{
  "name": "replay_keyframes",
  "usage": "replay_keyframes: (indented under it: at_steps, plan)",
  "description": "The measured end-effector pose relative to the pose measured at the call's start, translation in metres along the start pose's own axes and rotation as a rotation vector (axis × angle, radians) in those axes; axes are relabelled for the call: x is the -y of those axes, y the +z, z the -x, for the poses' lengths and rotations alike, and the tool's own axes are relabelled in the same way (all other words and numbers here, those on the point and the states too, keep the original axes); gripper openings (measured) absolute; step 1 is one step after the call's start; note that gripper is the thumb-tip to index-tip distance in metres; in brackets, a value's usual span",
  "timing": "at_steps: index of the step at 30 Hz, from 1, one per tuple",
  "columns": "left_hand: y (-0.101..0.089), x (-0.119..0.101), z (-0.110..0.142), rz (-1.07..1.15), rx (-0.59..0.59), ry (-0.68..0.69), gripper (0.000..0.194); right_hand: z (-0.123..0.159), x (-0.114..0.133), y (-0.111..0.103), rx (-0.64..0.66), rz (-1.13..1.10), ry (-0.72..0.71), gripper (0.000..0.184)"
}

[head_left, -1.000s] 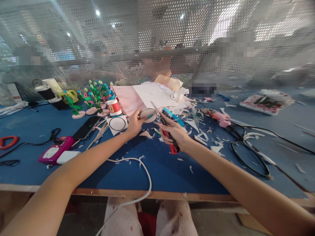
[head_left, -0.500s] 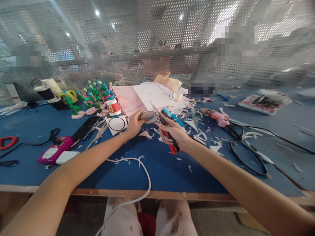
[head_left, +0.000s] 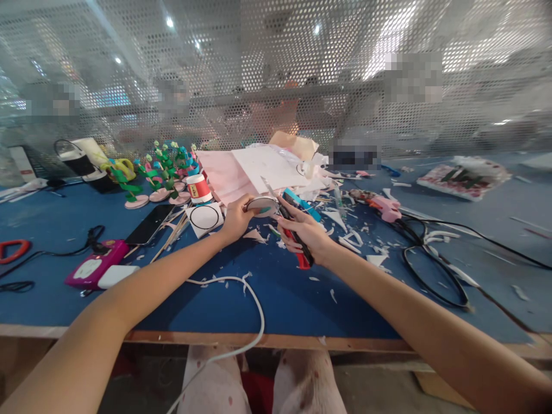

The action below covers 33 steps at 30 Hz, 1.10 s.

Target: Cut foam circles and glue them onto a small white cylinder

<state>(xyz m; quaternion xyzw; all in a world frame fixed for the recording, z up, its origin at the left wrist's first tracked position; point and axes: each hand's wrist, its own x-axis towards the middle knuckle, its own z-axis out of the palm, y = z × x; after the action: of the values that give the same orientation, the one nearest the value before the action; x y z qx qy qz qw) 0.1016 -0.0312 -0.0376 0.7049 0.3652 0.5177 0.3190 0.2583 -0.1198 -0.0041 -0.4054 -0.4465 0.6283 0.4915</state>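
Note:
Near the middle of the bench, my left hand (head_left: 237, 218) pinches the left edge of a round white disc (head_left: 261, 206) with a dark rim, held tilted above the scraps. My right hand (head_left: 307, 233) is closed around a utility knife (head_left: 305, 248) with a black handle and some red beside it. The pale blade (head_left: 269, 187) points up and away, close to the disc's right side. Left of the disc lies a white square (head_left: 204, 217) with a black circle drawn on it, just below a red and white paper cup (head_left: 198, 188).
White paper sheets (head_left: 271, 167) and many cut scraps spread beyond my hands. Left are craft plants (head_left: 166, 178), a black phone (head_left: 150, 224) and a purple power strip (head_left: 97, 264). A pink glue gun (head_left: 386, 208) trails black cord right; a white cable (head_left: 259, 305) crosses the front edge.
The disc has shifted slightly right and down and is tilted a little differently. Both hands keep their grips in nearly the same places.

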Motion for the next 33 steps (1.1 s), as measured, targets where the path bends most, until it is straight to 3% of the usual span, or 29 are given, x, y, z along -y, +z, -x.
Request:
replay_keyframes:
  at_steps: [8, 13, 18, 23, 28, 33]
  plan:
    - [-0.002, 0.004, -0.004, -0.016, -0.096, -0.038, 0.009, 0.001, 0.002, 0.004, -0.013, 0.008, 0.034, 0.086]
    - [-0.001, 0.005, -0.003, -0.005, -0.073, -0.026, 0.008, 0.002, 0.002, 0.002, -0.006, 0.011, 0.036, 0.087]
    - [0.001, 0.005, 0.000, -0.003, 0.028, -0.017, 0.007, 0.003, 0.002, 0.004, 0.008, 0.028, 0.011, 0.087]
    - [0.001, 0.006, -0.002, -0.035, -0.040, -0.062, 0.014, 0.002, 0.001, 0.006, -0.056, 0.016, -0.006, 0.086]
    - [-0.001, 0.012, -0.006, 0.046, -0.083, -0.139, 0.034, -0.001, 0.001, 0.004, -0.098, 0.018, 0.022, 0.077]
    - [-0.002, 0.018, -0.007, 0.055, -0.086, -0.094, 0.032, 0.001, 0.002, 0.005, -0.083, 0.016, 0.036, 0.077]
